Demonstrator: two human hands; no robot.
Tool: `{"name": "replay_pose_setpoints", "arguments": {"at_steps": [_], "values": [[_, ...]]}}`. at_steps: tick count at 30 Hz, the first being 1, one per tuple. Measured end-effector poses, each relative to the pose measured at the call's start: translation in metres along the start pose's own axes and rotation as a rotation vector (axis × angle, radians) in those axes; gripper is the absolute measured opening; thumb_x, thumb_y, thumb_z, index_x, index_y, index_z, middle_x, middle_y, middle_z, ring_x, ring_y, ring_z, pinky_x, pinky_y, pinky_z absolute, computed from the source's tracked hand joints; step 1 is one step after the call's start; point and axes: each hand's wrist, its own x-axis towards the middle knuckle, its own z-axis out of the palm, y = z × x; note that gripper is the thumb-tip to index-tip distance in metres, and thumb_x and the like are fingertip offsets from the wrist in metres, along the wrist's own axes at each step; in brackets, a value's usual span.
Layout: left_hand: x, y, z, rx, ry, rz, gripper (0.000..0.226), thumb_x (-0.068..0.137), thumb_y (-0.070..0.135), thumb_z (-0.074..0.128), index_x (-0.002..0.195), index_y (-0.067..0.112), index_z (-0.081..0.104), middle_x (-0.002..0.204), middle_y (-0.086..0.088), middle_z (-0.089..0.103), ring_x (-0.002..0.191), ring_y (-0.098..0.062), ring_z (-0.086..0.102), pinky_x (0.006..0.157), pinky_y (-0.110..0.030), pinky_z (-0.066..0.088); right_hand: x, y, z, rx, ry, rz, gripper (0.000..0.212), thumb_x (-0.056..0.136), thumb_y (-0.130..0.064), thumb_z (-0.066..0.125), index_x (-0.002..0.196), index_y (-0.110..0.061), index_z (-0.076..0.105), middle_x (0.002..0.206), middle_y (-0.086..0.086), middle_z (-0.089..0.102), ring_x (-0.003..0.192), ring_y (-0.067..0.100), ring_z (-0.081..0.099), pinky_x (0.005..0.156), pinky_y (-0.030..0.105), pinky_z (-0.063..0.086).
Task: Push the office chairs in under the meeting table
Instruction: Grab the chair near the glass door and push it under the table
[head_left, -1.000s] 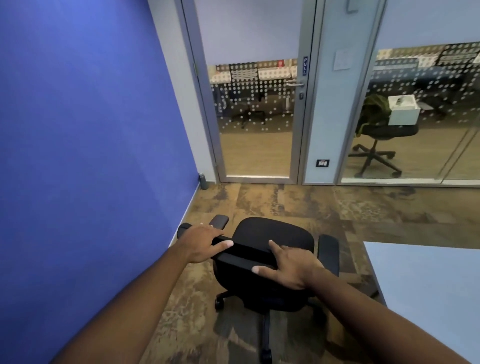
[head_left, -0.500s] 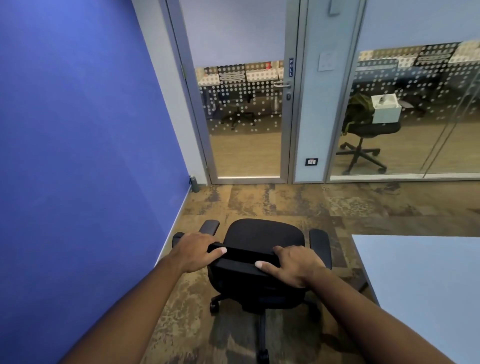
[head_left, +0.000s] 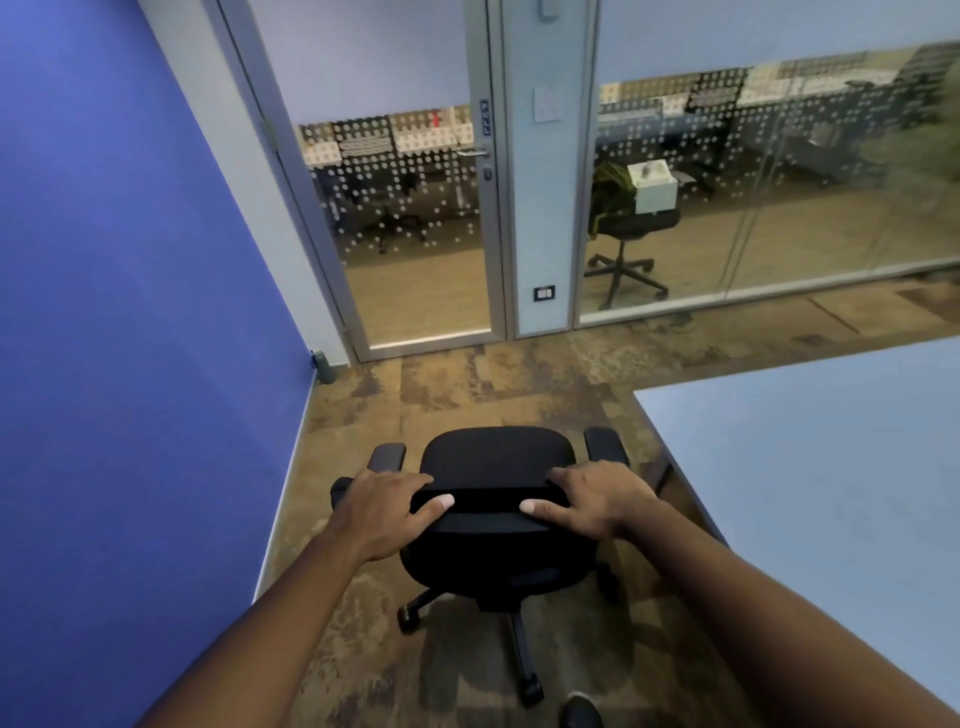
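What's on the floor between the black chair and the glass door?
Nothing: in the head view, only bare patterned carpet lies between the black chair and the glass door.

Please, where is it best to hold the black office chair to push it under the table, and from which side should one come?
Hold the top edge of the backrest, coming from behind the office chair. That edge is a wide bar at hand height; left hand and right hand already grip its two ends, which probably helps steer it towards the table on the right.
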Motion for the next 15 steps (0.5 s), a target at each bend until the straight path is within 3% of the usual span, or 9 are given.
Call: {"name": "replay_pose_setpoints", "arguments": {"at_steps": [5,15], "values": [[-0.032,0.022,0.002,0.019,0.016,0.051,0.084,0.097,0.084,0.019,0.137,0.029,0.068,0.128,0.005,0.075,0.117,-0.019,0.068,0.098,-0.044,0.046,-0.048,-0.015,0.003,-0.010,-0.014,0.050,0.100,0.081,-0.107,0.010,0.110,-0.026,0.062,0.098,0.006,0.073,0.092,0.030,0.068,0.080,0.047,0.055],[-0.087,0.053,0.013,0.010,0.027,0.127,0.089,0.093,0.089,0.013,0.142,0.035,0.066,0.132,0.015,0.073,0.117,-0.012,0.067,0.098,-0.042,0.046,-0.141,-0.043,0.017,0.017,0.032,0.101,0.092,0.088,-0.102,0.015,0.106,-0.024,0.062,0.094,0.006,0.071,0.085,0.031,0.067,0.074,0.047,0.054]]}}
